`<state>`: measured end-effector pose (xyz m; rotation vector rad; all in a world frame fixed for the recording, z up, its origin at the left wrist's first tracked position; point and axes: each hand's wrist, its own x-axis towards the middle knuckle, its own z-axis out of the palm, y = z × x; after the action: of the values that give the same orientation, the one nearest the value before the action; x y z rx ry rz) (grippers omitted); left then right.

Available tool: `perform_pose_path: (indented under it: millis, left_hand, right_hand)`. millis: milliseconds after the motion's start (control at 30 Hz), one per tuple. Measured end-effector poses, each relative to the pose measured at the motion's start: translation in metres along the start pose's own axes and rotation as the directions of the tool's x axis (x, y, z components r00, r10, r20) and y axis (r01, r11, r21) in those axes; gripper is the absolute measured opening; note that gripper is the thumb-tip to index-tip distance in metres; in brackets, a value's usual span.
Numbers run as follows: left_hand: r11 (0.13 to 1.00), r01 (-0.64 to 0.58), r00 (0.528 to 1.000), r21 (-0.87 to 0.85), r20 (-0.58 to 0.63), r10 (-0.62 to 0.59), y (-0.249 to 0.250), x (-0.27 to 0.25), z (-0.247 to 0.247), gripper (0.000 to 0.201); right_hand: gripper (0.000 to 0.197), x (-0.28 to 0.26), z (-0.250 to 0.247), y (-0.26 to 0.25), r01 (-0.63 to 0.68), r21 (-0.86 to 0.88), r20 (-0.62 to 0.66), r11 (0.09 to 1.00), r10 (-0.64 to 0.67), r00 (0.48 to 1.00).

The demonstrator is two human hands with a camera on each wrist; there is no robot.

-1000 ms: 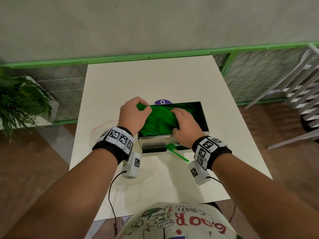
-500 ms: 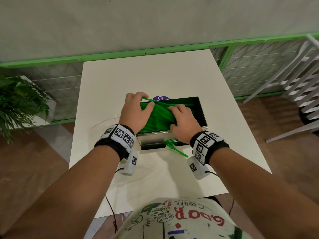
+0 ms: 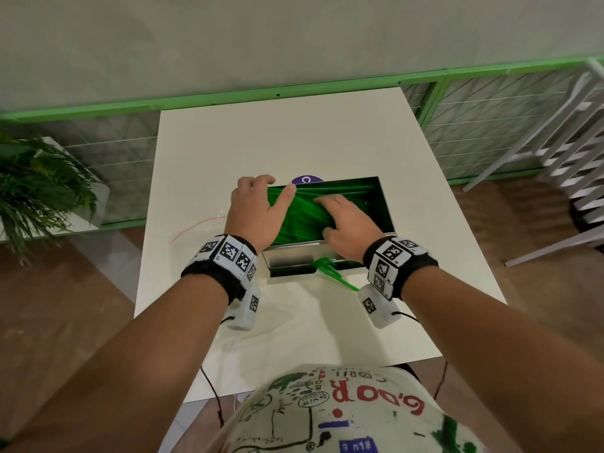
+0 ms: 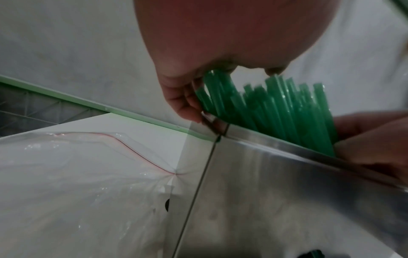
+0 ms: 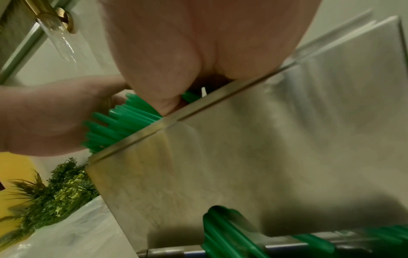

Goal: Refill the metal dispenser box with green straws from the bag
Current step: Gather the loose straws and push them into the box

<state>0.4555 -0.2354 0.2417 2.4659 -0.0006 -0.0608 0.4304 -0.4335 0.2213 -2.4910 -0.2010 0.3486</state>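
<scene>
With the green straws (image 3: 302,217) heaped in the metal dispenser box (image 3: 387,207) mid-table, my left hand (image 3: 258,210) cupped their ends while my right hand (image 3: 348,220) lay flat-fingered on top; I judged even, gentle pressing best.

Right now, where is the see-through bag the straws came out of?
In the left wrist view, the empty bag lies flat on the white table, just left of the metal box, below the left hand.
</scene>
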Motion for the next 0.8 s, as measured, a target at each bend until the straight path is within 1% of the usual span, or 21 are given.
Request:
perform_pose_path:
  millis: [33,100,133,167,200,233,267,300,333,367,400,433,467,533,567,600,633,700,733,767,800]
  left_hand:
    - [1.000,-0.010,1.000,0.005,-0.014,0.010,0.000,-0.002,0.001,0.063]
    - [0.998,-0.050,0.989,0.041,-0.139,0.056,0.000,-0.005,-0.003,0.068]
    - [0.990,-0.109,0.970,0.086,-0.211,0.125,0.000,-0.006,-0.006,0.068]
    - [0.967,-0.201,0.939,0.157,-0.250,0.236,0.003,-0.008,-0.010,0.066]
    - [0.915,-0.323,0.896,0.244,-0.232,0.378,0.007,-0.010,-0.013,0.063]
    - [0.825,-0.460,0.835,0.329,-0.156,0.528,0.013,-0.012,-0.014,0.060]
    - [0.705,-0.587,0.757,0.397,-0.040,0.653,0.018,-0.015,-0.013,0.057]
    - [0.578,-0.682,0.680,0.448,0.099,0.726,0.021,-0.018,-0.008,0.056]
    - [0.468,-0.738,0.626,0.486,0.236,0.743,0.021,-0.021,0.000,0.056]
    - [0.392,-0.762,0.601,0.515,0.338,0.724,0.019,-0.023,0.008,0.055]
    - [0.353,-0.766,0.600,0.537,0.400,0.693,0.013,-0.025,0.015,0.055]
    - [0.338,-0.761,0.610,0.554,0.432,0.665,0.006,-0.025,0.019,0.055]
    - [0.337,-0.750,0.626,0.569,0.444,0.641,-0.001,-0.025,0.020,0.056]
    - [0.339,-0.726,0.655,0.598,0.451,0.606,-0.012,-0.022,0.017,0.060]
    - [0.336,-0.721,0.661,0.606,0.456,0.596,-0.016,-0.020,0.015,0.061]
    - [0.330,-0.722,0.661,0.609,0.463,0.591,-0.019,-0.019,0.013,0.063]
    - [0.321,-0.725,0.656,0.609,0.471,0.590,-0.021,-0.017,0.012,0.064]
    - [0.315,-0.728,0.652,0.609,0.475,0.591,-0.021,-0.014,0.011,0.067]
    - [0.316,-0.727,0.654,0.609,0.476,0.587,-0.021,-0.013,0.011,0.069]
    - [0.318,-0.726,0.656,0.610,0.475,0.587,-0.021,-0.013,0.011,0.069]
    - [0.319,-0.725,0.656,0.610,0.471,0.590,-0.021,-0.013,0.012,0.068]
  right_hand:
    - [0.069,-0.002,-0.004,0.000,0.005,0.065,-0.013,0.998,-0.004,1.000]
    - [0.070,-0.006,-0.011,0.003,0.002,0.149,-0.072,0.989,0.009,0.997]
    - [0.066,-0.008,-0.015,0.006,0.003,0.166,-0.124,0.986,0.018,0.992]
    - [0.061,-0.009,-0.017,0.008,0.008,0.170,-0.186,0.985,0.024,0.982]
    - [0.053,-0.011,-0.020,0.011,0.020,0.163,-0.246,0.986,0.021,0.969]
    - [0.045,-0.014,-0.022,0.012,0.038,0.147,-0.288,0.988,0.007,0.958]
    - [0.037,-0.018,-0.024,0.013,0.064,0.123,-0.304,0.990,-0.024,0.952]
    - [0.029,-0.021,-0.024,0.015,0.096,0.100,-0.299,0.990,-0.062,0.952]
    - [0.024,-0.024,-0.024,0.016,0.126,0.083,-0.275,0.989,-0.098,0.956]
    - [0.022,-0.026,-0.023,0.017,0.144,0.069,-0.241,0.987,-0.124,0.963]
    - [0.025,-0.029,-0.022,0.019,0.147,0.057,-0.209,0.987,-0.132,0.969]
    - [0.029,-0.032,-0.021,0.020,0.150,0.038,-0.206,0.988,-0.139,0.969]
    - [0.031,-0.036,-0.022,0.021,0.167,0.006,-0.243,0.986,-0.161,0.957]
    - [0.023,-0.049,-0.021,0.024,0.225,-0.088,-0.354,0.970,-0.242,0.904]
    - [0.015,-0.058,-0.017,0.026,0.255,-0.131,-0.363,0.958,-0.286,0.887]
    - [0.011,-0.067,-0.010,0.028,0.288,-0.170,-0.331,0.942,-0.330,0.884]
    - [0.013,-0.076,0.000,0.030,0.310,-0.211,-0.261,0.927,-0.359,0.896]
    - [0.030,-0.085,0.025,0.037,0.308,-0.325,-0.026,0.894,-0.334,0.942]
    - [0.042,-0.084,0.037,0.041,0.282,-0.381,0.086,0.880,-0.270,0.959]
    - [0.051,-0.080,0.047,0.043,0.232,-0.415,0.158,0.880,-0.181,0.971]
    - [0.056,-0.074,0.055,0.042,0.166,-0.423,0.181,0.891,-0.097,0.979]
